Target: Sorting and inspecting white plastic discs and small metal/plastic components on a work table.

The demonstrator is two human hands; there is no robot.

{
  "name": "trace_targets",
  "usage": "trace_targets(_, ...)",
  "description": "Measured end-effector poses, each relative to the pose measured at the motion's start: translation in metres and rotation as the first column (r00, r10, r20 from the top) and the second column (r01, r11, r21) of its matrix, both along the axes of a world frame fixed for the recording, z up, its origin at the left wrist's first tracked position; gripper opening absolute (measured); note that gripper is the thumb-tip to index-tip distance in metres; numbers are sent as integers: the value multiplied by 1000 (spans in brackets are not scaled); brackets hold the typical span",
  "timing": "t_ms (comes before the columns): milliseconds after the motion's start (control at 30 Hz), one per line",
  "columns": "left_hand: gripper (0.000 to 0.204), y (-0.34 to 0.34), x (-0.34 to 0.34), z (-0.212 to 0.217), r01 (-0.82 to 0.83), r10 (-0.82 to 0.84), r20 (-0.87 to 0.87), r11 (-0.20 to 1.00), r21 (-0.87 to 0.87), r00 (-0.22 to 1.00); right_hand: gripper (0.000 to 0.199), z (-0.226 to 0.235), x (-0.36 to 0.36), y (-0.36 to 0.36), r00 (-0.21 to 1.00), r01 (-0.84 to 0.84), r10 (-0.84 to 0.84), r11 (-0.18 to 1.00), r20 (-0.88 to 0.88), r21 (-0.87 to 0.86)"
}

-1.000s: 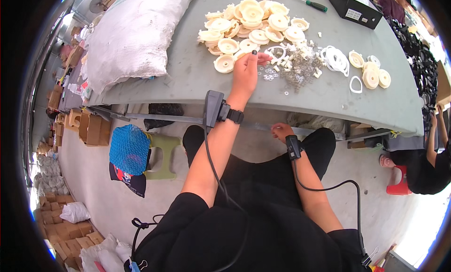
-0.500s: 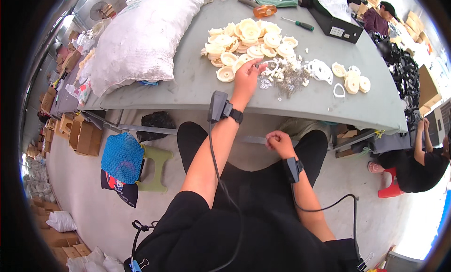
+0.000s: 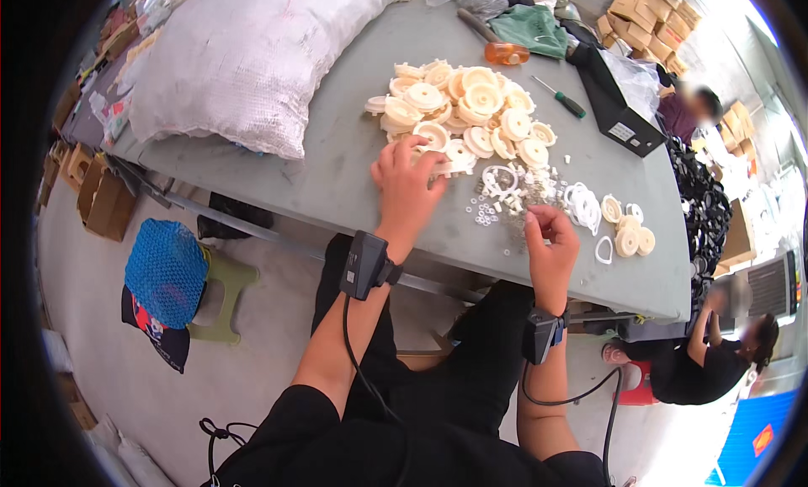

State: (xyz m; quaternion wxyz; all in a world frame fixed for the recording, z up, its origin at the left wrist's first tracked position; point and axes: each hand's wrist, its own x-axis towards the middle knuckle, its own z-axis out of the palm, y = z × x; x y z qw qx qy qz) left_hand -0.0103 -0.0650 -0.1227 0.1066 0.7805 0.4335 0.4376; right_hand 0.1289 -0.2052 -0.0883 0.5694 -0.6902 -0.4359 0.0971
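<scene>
My left hand [image 3: 406,188] is at the front edge of a heap of cream round plastic parts [image 3: 481,98]. Its fingers are spread, with the tips at a cream round part [image 3: 431,136]; whether they grip it is unclear. My right hand [image 3: 553,247] hovers over a small grey metal pile [image 3: 515,224], thumb and forefinger drawn together. Anything between those fingertips is too small to make out. Small white plastic pieces [image 3: 512,202] and clear little rings [image 3: 483,216] lie between my hands. White plastic rings [image 3: 582,207] lie just beyond my right hand.
A big white woven sack [image 3: 231,66] fills the table's left side. Several cream round parts [image 3: 628,239] sit at the right. Farther back are a green-handled screwdriver [image 3: 569,104], an orange-handled tool [image 3: 507,53] and a black box [image 3: 619,108]. Two people sit at the right.
My right hand has risen from my lap to the small pieces on the table. My left hand has moved left to the cream heap, its fingers spreading. The view has shifted.
</scene>
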Motion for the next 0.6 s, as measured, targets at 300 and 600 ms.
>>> trace_targets(300, 35, 1, -2, -1, 296, -358, 228, 917, 267, 905, 12, -39, -15, 14, 966, 127, -145, 987, 216, 93)
trace_targets(600, 31, 3, -1, -13, 344, -247, 640, 939, -29, 728, 17, -22, 33, -4, 870, 363, -390, 921, 301, 144)
